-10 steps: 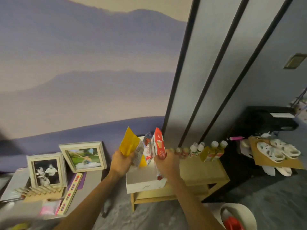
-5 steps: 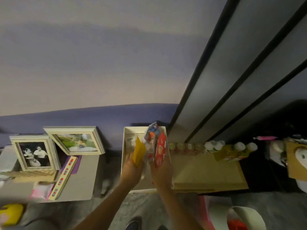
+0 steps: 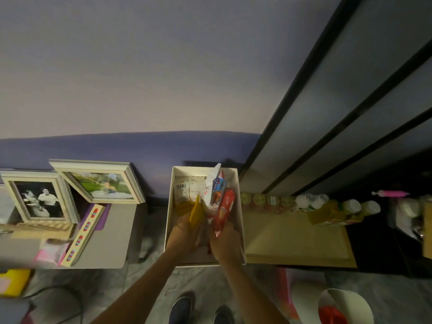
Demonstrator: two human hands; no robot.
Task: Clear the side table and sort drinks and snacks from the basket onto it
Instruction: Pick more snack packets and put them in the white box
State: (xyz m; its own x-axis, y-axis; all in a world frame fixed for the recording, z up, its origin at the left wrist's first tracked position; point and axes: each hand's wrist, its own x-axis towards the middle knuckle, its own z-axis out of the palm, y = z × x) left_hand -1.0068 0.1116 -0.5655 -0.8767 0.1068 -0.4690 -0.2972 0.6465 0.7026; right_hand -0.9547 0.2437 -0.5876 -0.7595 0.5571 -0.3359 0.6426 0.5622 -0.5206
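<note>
A white box (image 3: 169, 206) stands on the left end of the wooden side table (image 3: 297, 239), below me. Both hands are inside it. My left hand (image 3: 183, 235) grips a yellow snack packet (image 3: 197, 212) held on edge. My right hand (image 3: 225, 242) grips a red biscuit packet (image 3: 224, 210). Between them stands a white and blue snack bag (image 3: 214, 185), and a pale packet with a barcode (image 3: 187, 189) lies at the box's back. A row of drink bottles (image 3: 311, 203) lines the table's back edge.
A grey table (image 3: 112, 239) on the left holds two framed photos (image 3: 98, 183), a long wooden strip with coloured dots (image 3: 84, 232) and pink and yellow items. A white basket (image 3: 346, 305) with something red sits on the floor at right. My shoes (image 3: 201, 312) show below.
The view tilted down from the wall to the table. Both hands lowered the yellow and red packets from in front of me down into the white box.
</note>
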